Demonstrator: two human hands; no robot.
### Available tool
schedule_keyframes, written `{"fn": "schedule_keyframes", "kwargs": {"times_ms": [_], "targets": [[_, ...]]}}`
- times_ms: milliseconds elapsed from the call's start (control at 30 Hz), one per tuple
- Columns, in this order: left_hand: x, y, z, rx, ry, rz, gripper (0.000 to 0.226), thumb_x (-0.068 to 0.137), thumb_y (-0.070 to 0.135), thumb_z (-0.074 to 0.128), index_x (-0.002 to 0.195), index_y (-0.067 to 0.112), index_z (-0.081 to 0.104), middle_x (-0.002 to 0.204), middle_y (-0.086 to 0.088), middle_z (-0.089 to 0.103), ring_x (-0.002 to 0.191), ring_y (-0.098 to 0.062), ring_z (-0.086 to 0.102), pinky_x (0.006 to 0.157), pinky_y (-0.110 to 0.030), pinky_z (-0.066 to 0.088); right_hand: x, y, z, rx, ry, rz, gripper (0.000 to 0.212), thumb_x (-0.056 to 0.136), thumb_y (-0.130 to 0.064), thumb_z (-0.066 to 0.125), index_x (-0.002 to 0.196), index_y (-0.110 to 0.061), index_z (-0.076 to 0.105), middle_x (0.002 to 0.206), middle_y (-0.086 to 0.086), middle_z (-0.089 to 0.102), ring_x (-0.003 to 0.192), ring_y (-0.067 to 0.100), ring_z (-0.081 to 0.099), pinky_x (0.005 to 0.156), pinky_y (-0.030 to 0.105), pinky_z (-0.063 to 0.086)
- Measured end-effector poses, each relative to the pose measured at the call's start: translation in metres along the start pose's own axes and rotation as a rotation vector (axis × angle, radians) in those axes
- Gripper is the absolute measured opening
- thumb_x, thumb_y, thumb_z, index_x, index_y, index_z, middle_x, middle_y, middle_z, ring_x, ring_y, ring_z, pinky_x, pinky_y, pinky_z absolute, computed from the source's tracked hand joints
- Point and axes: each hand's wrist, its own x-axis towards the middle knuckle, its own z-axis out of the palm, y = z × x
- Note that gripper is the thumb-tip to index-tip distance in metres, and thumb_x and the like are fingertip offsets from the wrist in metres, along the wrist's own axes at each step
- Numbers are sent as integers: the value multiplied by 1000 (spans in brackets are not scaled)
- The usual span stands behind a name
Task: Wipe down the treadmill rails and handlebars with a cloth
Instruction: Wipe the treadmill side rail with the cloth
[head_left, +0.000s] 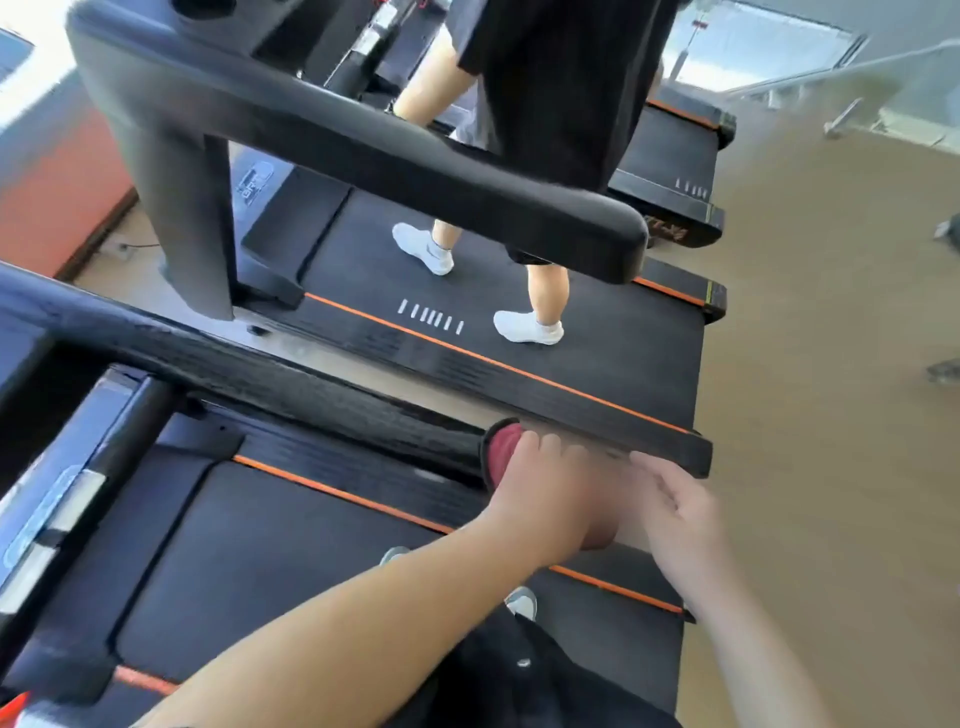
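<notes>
The near treadmill (311, 545) fills the lower left of the view, its dark belt edged by an orange stripe (337, 493) along the side rail. Beside it stands a second treadmill (519, 374), where another person (561, 88) in dark clothes and white shoes (530, 327) stands on the belt behind a thick black handlebar (363, 140). A tan floor (805, 364) runs along the right.

The near treadmill's black handrail (260, 374) slants from the left edge down towards the middle, and ends just where the left hand (550, 499) meets it. That hand reaches in from the lower left, fingers curled over the rail's end, clasping a red cloth (503, 449). The cloth is caught between the fingers and the rail's tip, and only a small fold shows, on the side of the hand facing the rail.

The right hand (685, 519) hangs just beside the left, on its outer side, fingers loosely stretched and somewhat blurred, grasping nothing.
</notes>
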Motion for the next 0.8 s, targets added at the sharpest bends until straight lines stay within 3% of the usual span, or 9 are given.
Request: {"fn": "schedule_keyframes", "kwargs": {"times_ms": [67,167,267,367,533,600,700,733,800], "targets": [[-15,-31,2,-56,82,59,48,98,64,39,122,28,61,108,0,65,93,-31,60,79,-41,43,-2,2,-6,-18,-40,-8,20,102,-24,55,116,-32,67,114,-14,72,98,-18,60,83,6,43],[-53,-98,6,-55,176,-115,58,98,72,31,119,29,64,97,1,68,90,-30,62,82,-43,46,-8,9,-13,-30,-91,-9,21,102,-27,55,117,-33,68,115,-19,70,102,-19,59,85,7,41],[-73,-120,2,-48,174,-438,52,99,64,34,101,27,71,93,2,71,95,-30,64,97,-44,41,-13,17,-14,-15,-99,-4,22,102,-29,55,118,-34,68,117,-20,69,107,-16,58,93,11,43],[-48,-63,-1,-150,298,-628,36,96,42,41,95,26,73,96,2,73,98,-29,61,106,-50,35,-16,20,-12,58,-76,12,20,101,-32,55,116,-37,68,118,-19,70,112,-9,60,101,21,44],[-12,25,16,-134,245,-194,26,87,32,53,102,23,72,116,-3,69,101,-34,57,109,-53,31,-20,6,-9,160,23,-2,24,102,-29,54,123,-29,66,120,-15,69,107,-15,60,101,21,45],[-10,20,18,-87,173,-89,27,85,32,55,104,22,70,120,-3,67,102,-34,56,104,-48,34,-21,0,-2,141,-5,-24,30,104,-30,52,132,-26,62,129,-15,64,114,-16,54,102,17,43],[-29,-11,11,-307,231,-3,37,85,35,57,119,22,68,128,3,66,114,-26,57,105,-41,39,-22,-8,23,31,-138,-117,27,107,-31,44,130,-35,57,123,-13,65,112,-17,56,89,13,47],[-42,-26,8,-366,249,-23,41,86,35,56,125,24,65,131,6,64,121,-22,55,111,-39,36,-25,-15,35,-23,-181,-171,26,108,-31,40,129,-38,55,123,-11,65,111,-18,56,93,18,48],[-71,-56,5,-399,294,-48,47,91,31,50,136,24,60,143,6,57,135,-19,48,121,-36,28,-23,-19,60,-271,-192,-368,36,107,-39,34,140,-39,51,146,-12,53,135,-7,43,116,31,36]]}}
